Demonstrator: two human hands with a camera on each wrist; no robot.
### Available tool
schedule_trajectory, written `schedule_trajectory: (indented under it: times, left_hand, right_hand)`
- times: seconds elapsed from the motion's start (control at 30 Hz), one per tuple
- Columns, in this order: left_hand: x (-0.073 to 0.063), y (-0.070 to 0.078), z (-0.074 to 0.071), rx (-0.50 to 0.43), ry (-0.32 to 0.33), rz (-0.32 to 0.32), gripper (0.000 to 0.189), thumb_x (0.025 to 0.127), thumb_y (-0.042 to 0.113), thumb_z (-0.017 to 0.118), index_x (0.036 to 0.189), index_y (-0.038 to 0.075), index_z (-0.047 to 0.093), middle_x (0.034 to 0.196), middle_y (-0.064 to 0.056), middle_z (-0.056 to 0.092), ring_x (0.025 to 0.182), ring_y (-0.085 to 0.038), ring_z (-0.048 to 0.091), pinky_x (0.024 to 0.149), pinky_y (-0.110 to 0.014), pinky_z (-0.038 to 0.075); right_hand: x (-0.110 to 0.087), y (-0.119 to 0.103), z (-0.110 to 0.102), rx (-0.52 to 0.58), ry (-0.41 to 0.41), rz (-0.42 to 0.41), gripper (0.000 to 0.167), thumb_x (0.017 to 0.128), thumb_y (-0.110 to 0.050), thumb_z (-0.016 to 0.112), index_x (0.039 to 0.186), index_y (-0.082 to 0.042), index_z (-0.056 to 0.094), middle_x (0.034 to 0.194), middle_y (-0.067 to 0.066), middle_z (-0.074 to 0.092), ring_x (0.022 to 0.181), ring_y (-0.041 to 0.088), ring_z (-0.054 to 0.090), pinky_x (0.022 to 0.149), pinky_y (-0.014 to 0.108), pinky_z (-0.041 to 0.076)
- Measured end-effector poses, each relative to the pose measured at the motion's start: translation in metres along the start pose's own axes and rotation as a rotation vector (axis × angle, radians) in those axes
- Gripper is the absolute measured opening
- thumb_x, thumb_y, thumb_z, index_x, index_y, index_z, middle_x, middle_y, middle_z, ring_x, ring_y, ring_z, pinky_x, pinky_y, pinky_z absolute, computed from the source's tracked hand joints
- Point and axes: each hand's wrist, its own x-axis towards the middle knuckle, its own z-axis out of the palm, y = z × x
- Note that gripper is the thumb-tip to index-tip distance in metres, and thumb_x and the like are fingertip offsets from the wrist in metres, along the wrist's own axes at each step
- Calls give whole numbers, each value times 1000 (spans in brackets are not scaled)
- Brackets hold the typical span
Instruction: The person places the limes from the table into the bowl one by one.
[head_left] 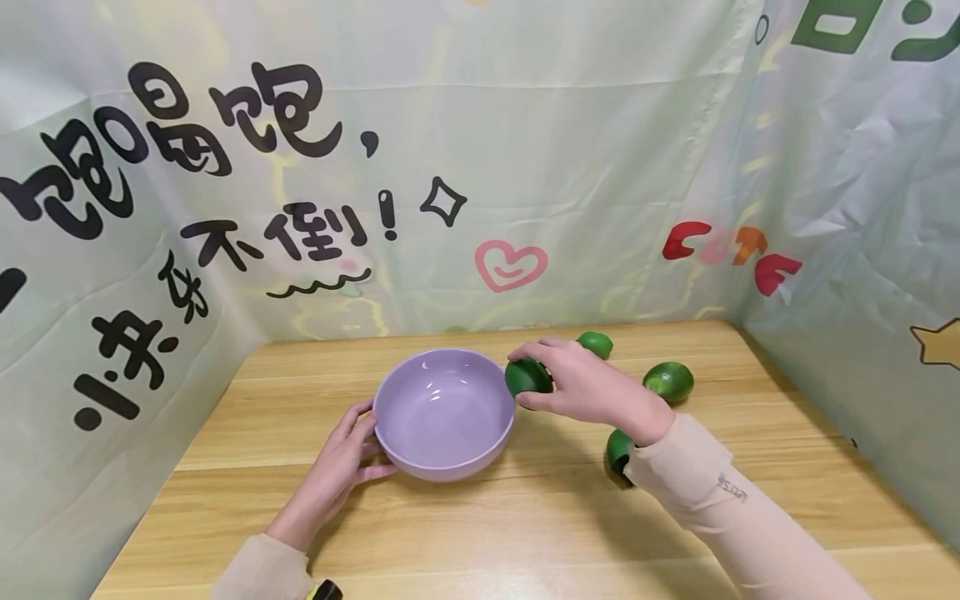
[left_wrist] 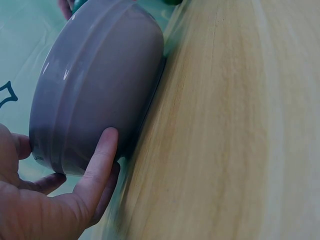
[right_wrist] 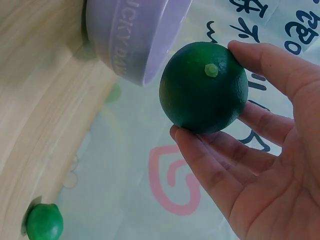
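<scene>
A lilac bowl (head_left: 444,417) stands upright on the wooden table, its smooth inner floor showing with nothing on it. My left hand (head_left: 337,467) rests against the bowl's left outer wall, with spread, fairly straight fingers touching it from outside, as the left wrist view also shows. Thumb and fingers of my right hand (head_left: 592,385) pinch a dark green lime (right_wrist: 204,88). In the head view that lime is right at the bowl's right rim; in the right wrist view its pale stem spot faces the camera.
Behind the right hand lies a green lime (head_left: 596,344). Another lime (head_left: 669,382) is farther right, and a third (head_left: 618,454) is partly hidden by the right sleeve (head_left: 686,467). Printed cloth (head_left: 585,167) walls in the table (head_left: 480,550) at the back and sides.
</scene>
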Motion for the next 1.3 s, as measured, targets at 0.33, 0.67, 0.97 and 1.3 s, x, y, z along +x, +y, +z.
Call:
schedule_trajectory:
  times: [0.33, 0.67, 0.97, 1.3]
  left_hand:
    - [0, 0, -1, -2, 3, 5, 48, 119, 35, 35, 163, 15, 34, 168, -29, 37, 136, -47, 62, 95, -48, 68]
    - [0, -2, -2, -11, -6, 15, 49, 119, 37, 37, 162, 15, 35, 167, -29, 39, 133, -44, 65, 96, -49, 68]
    - [1, -3, -2, -14, -5, 17, 48, 119, 37, 37, 162, 15, 36, 166, -29, 40, 133, -44, 64, 96, -49, 68]
    - [1, -2, -2, -18, -5, 18, 49, 119, 36, 38, 163, 15, 36, 161, -27, 43, 133, -44, 64, 96, -49, 67]
  right_hand:
    - [18, -14, 0, 7, -41, -37, 51, 96, -29, 83, 140, -11, 68, 135, 9, 70, 116, 24, 66, 95, 38, 62]
    - [33, -23, 8, -22, -96, -39, 50, 96, -31, 83, 140, -12, 67, 133, 8, 70, 118, 25, 65, 100, 41, 60]
    - [45, -26, 15, -20, -157, -50, 50, 97, -33, 81, 140, -12, 67, 129, 8, 69, 113, 22, 64, 98, 38, 59]
    - [59, -31, 24, -46, -241, -62, 56, 99, -34, 79, 145, -5, 62, 130, 12, 68, 106, 19, 63, 91, 34, 60]
